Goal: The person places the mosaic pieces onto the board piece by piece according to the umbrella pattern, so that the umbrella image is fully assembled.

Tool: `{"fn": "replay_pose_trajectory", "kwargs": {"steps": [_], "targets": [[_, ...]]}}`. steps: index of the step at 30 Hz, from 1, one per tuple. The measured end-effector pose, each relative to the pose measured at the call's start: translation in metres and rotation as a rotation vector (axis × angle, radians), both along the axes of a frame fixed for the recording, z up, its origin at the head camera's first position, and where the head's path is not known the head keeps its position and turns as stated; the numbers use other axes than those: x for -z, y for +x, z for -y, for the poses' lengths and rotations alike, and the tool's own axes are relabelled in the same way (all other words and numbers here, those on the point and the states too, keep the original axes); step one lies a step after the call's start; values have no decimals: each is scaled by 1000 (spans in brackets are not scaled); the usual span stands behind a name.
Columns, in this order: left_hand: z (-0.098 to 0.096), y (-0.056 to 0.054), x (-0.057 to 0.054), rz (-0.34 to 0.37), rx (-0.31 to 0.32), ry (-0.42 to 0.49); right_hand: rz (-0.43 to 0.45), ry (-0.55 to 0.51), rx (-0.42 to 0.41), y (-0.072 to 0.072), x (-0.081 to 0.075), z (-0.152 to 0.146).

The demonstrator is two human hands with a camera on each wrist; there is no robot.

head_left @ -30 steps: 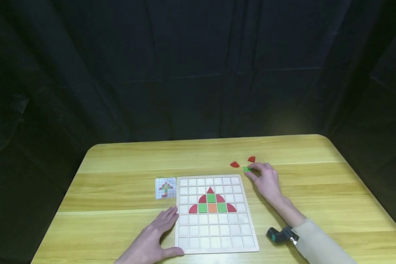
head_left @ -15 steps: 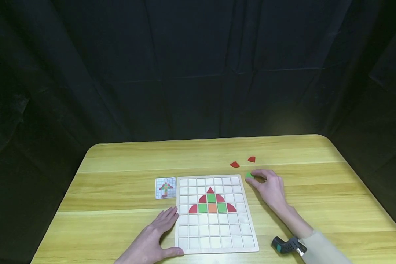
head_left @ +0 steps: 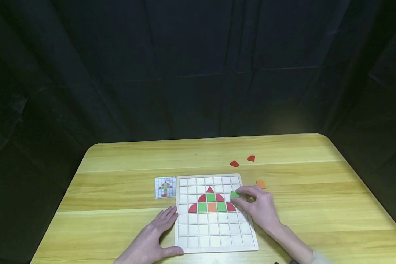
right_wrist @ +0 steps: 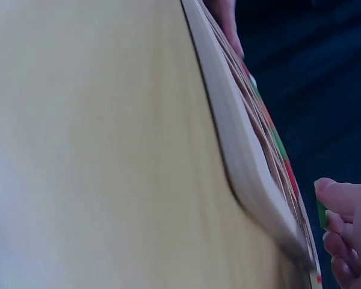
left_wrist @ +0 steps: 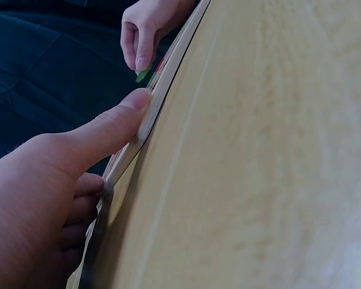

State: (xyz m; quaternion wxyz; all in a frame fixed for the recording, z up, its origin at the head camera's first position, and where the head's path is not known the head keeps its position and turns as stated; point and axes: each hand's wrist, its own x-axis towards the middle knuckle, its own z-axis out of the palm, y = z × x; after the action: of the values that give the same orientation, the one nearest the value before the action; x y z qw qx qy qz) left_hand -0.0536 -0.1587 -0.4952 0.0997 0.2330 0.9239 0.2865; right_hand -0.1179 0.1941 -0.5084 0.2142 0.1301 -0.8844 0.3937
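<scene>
My right hand (head_left: 262,207) pinches a green square tile (head_left: 235,194) between thumb and fingertips, over the right side of the white grid board (head_left: 204,230). The right wrist view shows the green tile (right_wrist: 322,212) held up beside the board's edge. My left hand (head_left: 151,234) rests at the board's left edge with fingers extended and the thumb near its front corner. On the board lie a red triangle (head_left: 209,190), red quarter-circles (head_left: 192,208), green squares (head_left: 202,207) and an orange square (head_left: 212,207), forming a stepped peak.
A small pattern card (head_left: 165,187) with a gridded coloured figure lies left of the board. Two loose red quarter-circles (head_left: 234,164) lie behind the board. A loose orange square tile (head_left: 261,184) is on the wooden table (head_left: 316,183) beyond the right hand.
My right hand has lifted the green square from the table and carried it left and nearer, over the board. The loose orange tile has come into sight. My left hand stays in place.
</scene>
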Motion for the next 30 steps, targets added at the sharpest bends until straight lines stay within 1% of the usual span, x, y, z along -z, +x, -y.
{"fn": "replay_pose_trajectory", "kwargs": {"steps": [5, 9, 11, 14, 17, 22, 30], "targets": [[0, 1, 1, -44, 4, -6, -4, -22, -83, 14, 1, 20], [0, 1, 1, -58, 5, -9, 15, -35, -152, 24, 2, 35], [0, 1, 2, -68, 7, -9, 6, -30, -180, 27, 3, 42], [0, 2, 2, -72, 8, -4, -36, -4, -207, 31, 6, 50], [0, 2, 1, -61, 7, -3, -90, 7, -238, 34, 8, 55], [0, 1, 1, -41, 1, -5, -143, 3, -275, 37, 10, 60], [0, 1, 0, -39, 0, -3, -174, 7, -262, 41, 12, 61]]}}
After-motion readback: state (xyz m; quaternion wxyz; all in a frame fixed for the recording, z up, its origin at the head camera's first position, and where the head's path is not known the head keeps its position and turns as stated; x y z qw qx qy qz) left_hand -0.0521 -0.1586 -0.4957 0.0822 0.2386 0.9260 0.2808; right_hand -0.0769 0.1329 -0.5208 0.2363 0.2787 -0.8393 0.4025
